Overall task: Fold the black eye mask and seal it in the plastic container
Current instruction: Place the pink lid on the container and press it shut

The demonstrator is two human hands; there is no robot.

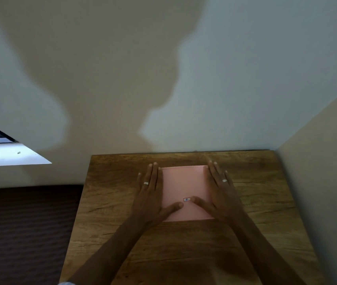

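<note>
A flat pink plastic container (pixel 184 182) with its lid on lies on the wooden table (pixel 266 212), near the far edge. A small label (pixel 186 199) sits on the lid's near half. My left hand (pixel 151 194) lies flat against the container's left side, thumb on the lid. On the right side my right hand (pixel 222 192) mirrors it, thumb beside the label. Both hands have straight fingers and each wears a ring. No black eye mask is visible; the lid hides whatever is inside.
The table stands in a corner, with a pale wall behind it and a side wall (pixel 328 171) at its right. A white window ledge (pixel 9 157) juts in at the left. Dark ribbed fabric (pixel 26 227) lies below the table's left edge.
</note>
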